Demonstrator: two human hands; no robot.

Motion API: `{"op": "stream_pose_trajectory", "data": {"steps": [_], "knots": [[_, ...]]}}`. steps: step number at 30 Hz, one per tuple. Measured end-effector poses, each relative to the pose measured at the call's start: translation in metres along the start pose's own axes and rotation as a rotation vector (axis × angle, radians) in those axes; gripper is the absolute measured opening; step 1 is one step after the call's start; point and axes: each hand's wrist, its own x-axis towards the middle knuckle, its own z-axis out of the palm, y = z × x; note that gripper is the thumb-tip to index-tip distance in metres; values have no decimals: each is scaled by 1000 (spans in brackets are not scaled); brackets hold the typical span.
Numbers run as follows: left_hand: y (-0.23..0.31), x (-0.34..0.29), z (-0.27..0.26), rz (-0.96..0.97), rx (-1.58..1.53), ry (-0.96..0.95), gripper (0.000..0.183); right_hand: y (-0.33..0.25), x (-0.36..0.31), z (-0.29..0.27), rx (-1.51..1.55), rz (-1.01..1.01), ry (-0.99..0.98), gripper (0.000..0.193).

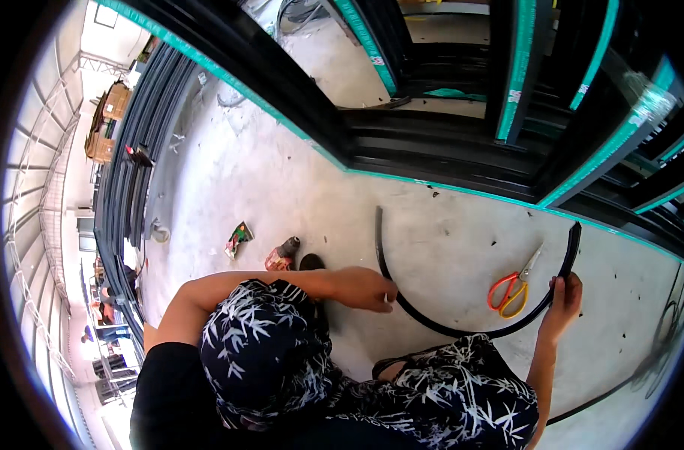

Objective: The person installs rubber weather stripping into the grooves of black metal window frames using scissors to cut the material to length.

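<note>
A black flexible rubber strip (462, 331) hangs in a wide U between my two hands. My left hand (368, 289) is closed, with its fingertips on the strip, and one thin end sticks up beyond them. On the far side of the U, my right hand (565, 298) grips the strip below its other, thicker-looking end. Scissors (513, 291) with one red and one yellow handle lie on the floor inside the curve, nearest to my right hand, blades partly apart. Both my knees are bent, in dark trousers with a white leaf print.
Black frames (447, 146) edged with teal tape stand across the far side and right. A red power drill (282, 255) and a small green-and-red packet (238, 238) are on the grey floor to the left. Long black profiles (136, 150) are stacked farther left, near cardboard boxes (108, 124).
</note>
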Motion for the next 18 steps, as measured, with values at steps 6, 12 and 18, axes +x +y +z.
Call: {"op": "stream_pose_trajectory", "data": {"steps": [6,12,18], "knots": [[-23,-6,-11,103,-204,394,28,-41,11,61,215,387,-231,19],[-10,-30,-89,394,-390,694,25,-132,6,148,326,606,-525,17],[22,-61,-154,716,-823,751,29,-211,-5,207,212,509,-634,18]]}}
